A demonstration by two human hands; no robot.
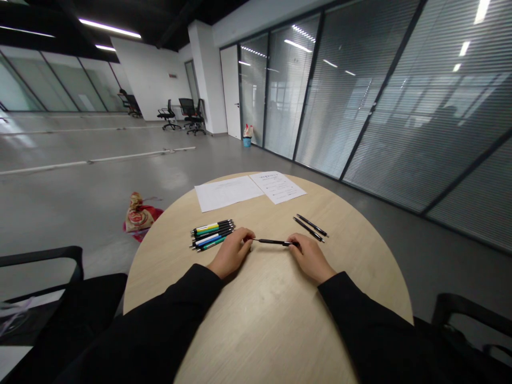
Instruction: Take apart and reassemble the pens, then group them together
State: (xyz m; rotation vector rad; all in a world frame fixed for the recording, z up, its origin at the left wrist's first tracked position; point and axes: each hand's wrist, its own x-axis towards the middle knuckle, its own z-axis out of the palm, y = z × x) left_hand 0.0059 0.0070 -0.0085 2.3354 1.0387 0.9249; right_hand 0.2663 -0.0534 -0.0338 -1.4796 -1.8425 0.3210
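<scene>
A slim black pen (272, 242) is held level just above the round table (276, 309), stretched between my two hands. My right hand (312, 256) is closed in a pinch on its right end. At the other end, the fingertips of my left hand (232, 252) are closed on a thin rod that sticks out of the pen; whether it is a refill or the tip, I cannot tell. Beside my left hand lies a row of several pens (212, 233) with black, yellow, green and blue barrels. Beyond my right hand, two black pens (310, 228) lie slanted side by side.
Two printed paper sheets, one on the left (228, 193) and one on the right (278, 186), lie at the table's far edge. Black chairs (60, 304) flank the table. A tan and red bag (138, 216) is on the floor at left. Glass partitions (360, 96) stand behind.
</scene>
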